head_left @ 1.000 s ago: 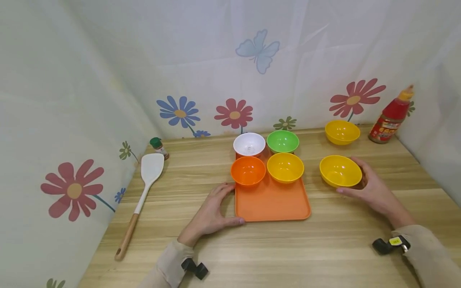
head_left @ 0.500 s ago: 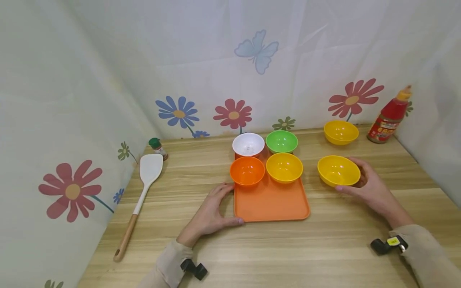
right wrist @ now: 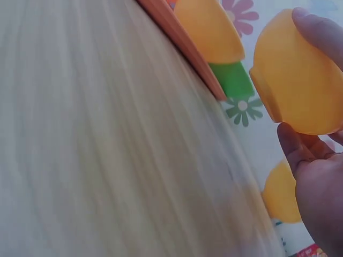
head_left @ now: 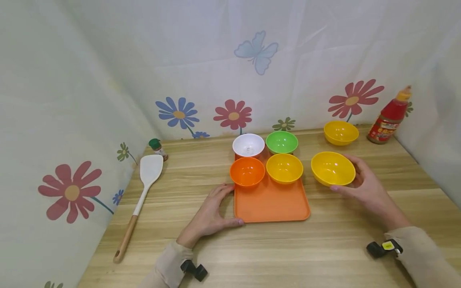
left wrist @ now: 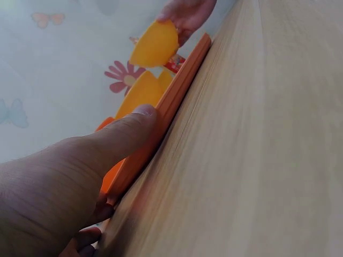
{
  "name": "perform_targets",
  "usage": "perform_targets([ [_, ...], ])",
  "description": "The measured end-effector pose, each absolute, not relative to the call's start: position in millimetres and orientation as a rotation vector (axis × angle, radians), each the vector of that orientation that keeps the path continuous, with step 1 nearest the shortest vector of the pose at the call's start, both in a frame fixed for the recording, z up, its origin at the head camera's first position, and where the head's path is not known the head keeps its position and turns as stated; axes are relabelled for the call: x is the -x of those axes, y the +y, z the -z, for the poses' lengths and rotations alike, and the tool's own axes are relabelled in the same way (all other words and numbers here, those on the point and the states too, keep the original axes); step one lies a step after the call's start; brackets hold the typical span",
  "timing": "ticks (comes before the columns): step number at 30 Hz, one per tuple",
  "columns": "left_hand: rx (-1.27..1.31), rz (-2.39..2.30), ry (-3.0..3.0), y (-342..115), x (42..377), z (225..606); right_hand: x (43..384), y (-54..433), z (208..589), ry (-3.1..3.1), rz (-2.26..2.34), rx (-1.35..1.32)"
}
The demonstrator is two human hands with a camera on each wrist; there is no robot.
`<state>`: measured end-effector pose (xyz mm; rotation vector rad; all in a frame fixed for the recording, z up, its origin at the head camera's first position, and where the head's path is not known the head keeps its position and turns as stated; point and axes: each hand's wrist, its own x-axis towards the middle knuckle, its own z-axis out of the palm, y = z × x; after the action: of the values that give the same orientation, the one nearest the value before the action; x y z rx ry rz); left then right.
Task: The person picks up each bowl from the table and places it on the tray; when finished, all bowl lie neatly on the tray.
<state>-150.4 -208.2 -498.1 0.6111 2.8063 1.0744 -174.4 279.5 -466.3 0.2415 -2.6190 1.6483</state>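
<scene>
My right hand (head_left: 368, 190) grips a yellow bowl (head_left: 333, 169) by its right side, thumb at the near side and fingers behind. In the right wrist view this bowl (right wrist: 300, 75) is up off the table and tilted. My left hand (head_left: 210, 216) lies against the left side of an orange tray (head_left: 272, 204), its straight thumb (left wrist: 126, 134) touching the near left corner. On the tray's far part stand a white bowl (head_left: 248, 145), a green bowl (head_left: 282, 142), an orange bowl (head_left: 247, 171) and another yellow bowl (head_left: 284, 168).
A further yellow bowl (head_left: 341, 133) stands at the back right beside a red sauce bottle (head_left: 387, 120). To the left lie a white spatula (head_left: 144, 192) with a wooden handle and a small green-capped jar (head_left: 158, 149). A flowered curtain (head_left: 201, 60) borders the table.
My right hand has lifted the yellow bowl and carried it slightly left, closer to the tray. My left hand stays at the tray's corner.
</scene>
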Motion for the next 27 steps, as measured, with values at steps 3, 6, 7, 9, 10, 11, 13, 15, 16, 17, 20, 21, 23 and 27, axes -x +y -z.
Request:
perform_targets([
  [3, -0.615, -1.073, 2.811, -207.9, 150.6, 498.5, 171.6, 273.2, 461.5, -2.600, -1.681, -0.273],
  [6, -0.618, -1.075, 2.811, -207.8, 150.7, 498.7, 168.8, 266.6, 457.2, -2.578, -1.708, -0.323],
  [7, -0.617, -1.076, 2.811, -207.8, 150.7, 498.8, 168.0, 264.3, 455.9, -2.569, -1.715, -0.344],
  [9, -0.616, -1.075, 2.810, -207.9, 150.8, 498.9, 166.9, 259.4, 454.3, -2.553, -1.727, -0.374],
  [10, -0.615, -1.076, 2.808, -208.0, 150.8, 499.0, 166.5, 256.8, 454.0, -2.543, -1.734, -0.391],
  [11, -0.614, -1.076, 2.808, -208.1, 150.8, 499.1, 166.3, 254.1, 454.0, -2.532, -1.744, -0.406],
  [13, -0.612, -1.074, 2.808, -208.4, 150.8, 499.2, 166.2, 248.3, 454.1, -2.507, -1.764, -0.437],
  [15, -0.612, -1.075, 2.808, -208.7, 150.8, 499.3, 166.3, 242.6, 454.5, -2.480, -1.789, -0.476],
  [16, -0.611, -1.073, 2.808, -208.9, 150.8, 499.3, 166.4, 239.6, 454.7, -2.467, -1.800, -0.497],
  [17, -0.613, -1.074, 2.808, -209.0, 150.8, 499.4, 166.5, 236.9, 454.7, -2.458, -1.807, -0.517],
  [20, -0.616, -1.074, 2.810, -209.0, 150.9, 499.5, 167.3, 229.1, 454.4, -2.427, -1.836, -0.576],
  [21, -0.619, -1.075, 2.811, -208.9, 150.9, 499.6, 167.4, 226.4, 454.1, -2.422, -1.842, -0.592],
  [23, -0.618, -1.073, 2.812, -209.0, 150.8, 499.7, 167.4, 221.1, 453.0, -2.417, -1.849, -0.622],
  [27, -0.618, -1.065, 2.815, -209.3, 151.0, 500.4, 167.2, 209.8, 450.0, -2.430, -1.866, -0.659],
])
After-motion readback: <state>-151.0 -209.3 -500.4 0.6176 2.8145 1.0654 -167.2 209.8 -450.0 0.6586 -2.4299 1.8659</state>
